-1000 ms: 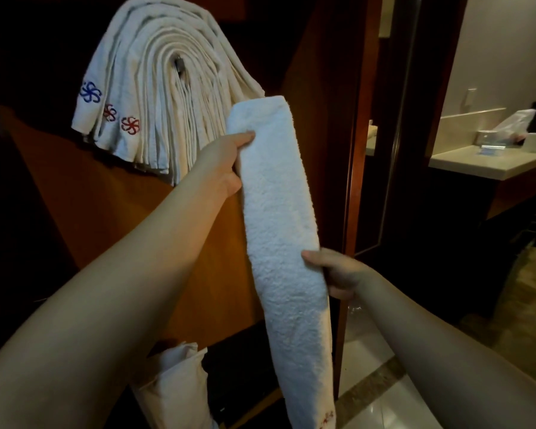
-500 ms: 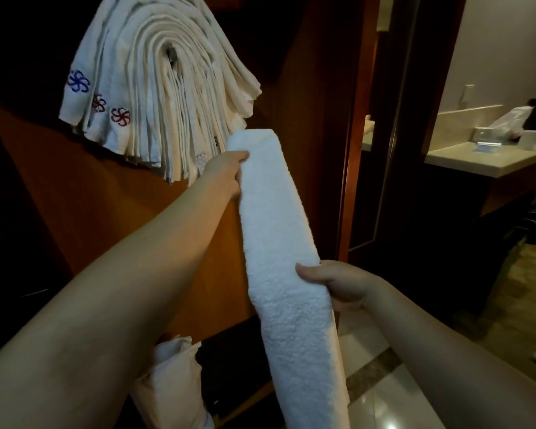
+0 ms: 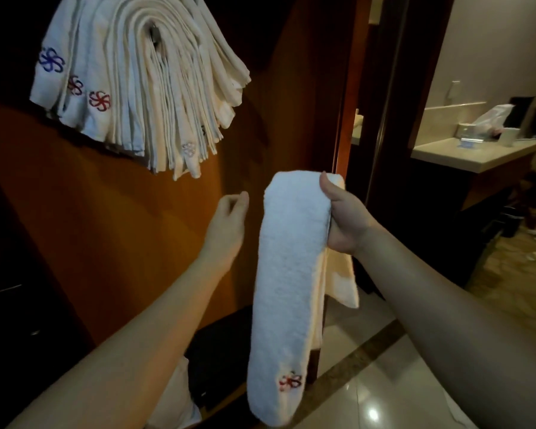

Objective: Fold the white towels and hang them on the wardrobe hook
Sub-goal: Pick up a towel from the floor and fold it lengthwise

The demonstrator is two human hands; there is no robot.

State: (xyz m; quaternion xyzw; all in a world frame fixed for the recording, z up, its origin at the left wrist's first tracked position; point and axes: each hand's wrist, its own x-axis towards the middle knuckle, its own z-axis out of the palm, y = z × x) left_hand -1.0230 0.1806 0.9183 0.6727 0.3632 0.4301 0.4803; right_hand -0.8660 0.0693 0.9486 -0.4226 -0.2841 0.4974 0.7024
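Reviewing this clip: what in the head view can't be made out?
- Wardrobe hook: mostly buried under the hung towels.
- Right hand fingers: hidden behind the folded towel.
- Countertop items: too small and blurred.
- Wardrobe interior: too dark.

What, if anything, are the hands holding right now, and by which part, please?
The right hand grips the folded white towel at its top fold, thumb over the front. The left hand holds nothing.

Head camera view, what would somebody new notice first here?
First, the folded white towel at centre, draped over the right hand, a red flower stitched near its lower end. Next, the thick fan of hung towels on the wardrobe hook, upper left. The left hand holds nothing.
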